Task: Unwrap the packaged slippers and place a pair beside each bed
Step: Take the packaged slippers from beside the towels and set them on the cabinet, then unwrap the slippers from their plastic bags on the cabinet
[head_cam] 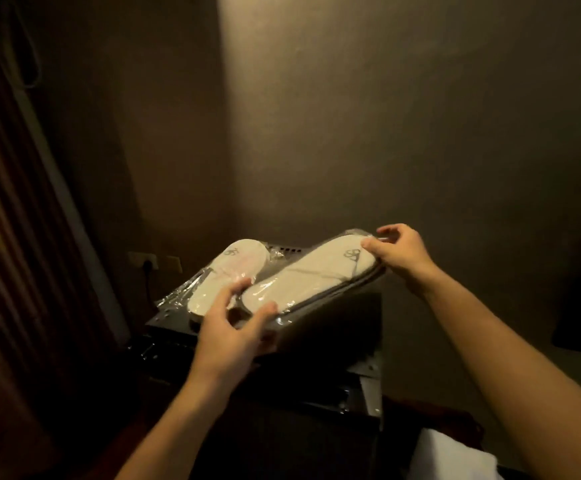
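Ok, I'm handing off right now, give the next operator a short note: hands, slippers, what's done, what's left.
Left hand: grips the near end of the raised slipper pack.
Right hand: pinches the plastic at that pack's far end, apparently to open it.
Second slipper pack: lies wrapped on the dark cabinet, left of the held one.
Done: nothing unwrapped yet.
Left: open both packs and set a pair beside each bed. A white cloth shows at lower right; no bed is clearly in view.
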`<state>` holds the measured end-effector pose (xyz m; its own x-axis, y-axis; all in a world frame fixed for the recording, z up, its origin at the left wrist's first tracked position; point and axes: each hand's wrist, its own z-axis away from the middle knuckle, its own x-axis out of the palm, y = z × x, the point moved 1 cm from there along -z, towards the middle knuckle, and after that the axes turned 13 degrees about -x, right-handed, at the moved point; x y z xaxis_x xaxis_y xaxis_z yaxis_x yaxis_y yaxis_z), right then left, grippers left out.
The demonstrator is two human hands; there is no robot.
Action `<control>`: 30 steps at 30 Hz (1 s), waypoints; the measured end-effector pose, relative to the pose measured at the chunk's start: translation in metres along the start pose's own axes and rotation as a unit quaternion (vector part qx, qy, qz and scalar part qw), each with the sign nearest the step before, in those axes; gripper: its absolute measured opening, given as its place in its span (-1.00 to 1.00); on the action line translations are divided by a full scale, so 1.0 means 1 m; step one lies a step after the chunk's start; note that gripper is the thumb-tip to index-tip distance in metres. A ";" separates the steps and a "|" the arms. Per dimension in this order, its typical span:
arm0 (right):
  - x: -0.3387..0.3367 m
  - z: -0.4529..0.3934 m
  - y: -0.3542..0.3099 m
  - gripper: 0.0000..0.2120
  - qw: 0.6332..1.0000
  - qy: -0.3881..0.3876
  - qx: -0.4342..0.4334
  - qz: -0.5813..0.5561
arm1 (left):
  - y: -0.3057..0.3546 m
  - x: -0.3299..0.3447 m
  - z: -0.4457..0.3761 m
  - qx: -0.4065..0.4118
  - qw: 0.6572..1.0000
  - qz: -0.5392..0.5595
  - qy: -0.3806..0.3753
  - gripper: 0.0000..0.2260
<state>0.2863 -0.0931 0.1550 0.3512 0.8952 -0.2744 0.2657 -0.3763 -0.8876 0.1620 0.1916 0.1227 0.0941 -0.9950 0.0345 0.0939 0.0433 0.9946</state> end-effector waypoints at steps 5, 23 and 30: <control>0.086 -0.040 0.033 -0.90 0.987 -0.018 0.016 0.161 | -0.040 -0.028 -0.026 0.012 0.982 -0.172 -0.074 -0.44; 0.141 -0.006 0.005 -0.56 0.924 -0.118 -0.025 0.363 | -0.025 -0.020 -0.081 0.192 0.850 -0.475 -0.122 -0.64; 0.145 0.061 -0.063 -0.79 0.960 0.030 -0.153 0.233 | 0.036 -0.115 -0.157 0.188 0.891 -0.403 0.084 -0.58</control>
<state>0.2657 0.0746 0.1486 0.5445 0.6001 -0.5859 0.3141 -0.7937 -0.5209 0.3099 0.3215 0.1392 0.2972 -0.6593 -0.6906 -0.1377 -0.7453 0.6523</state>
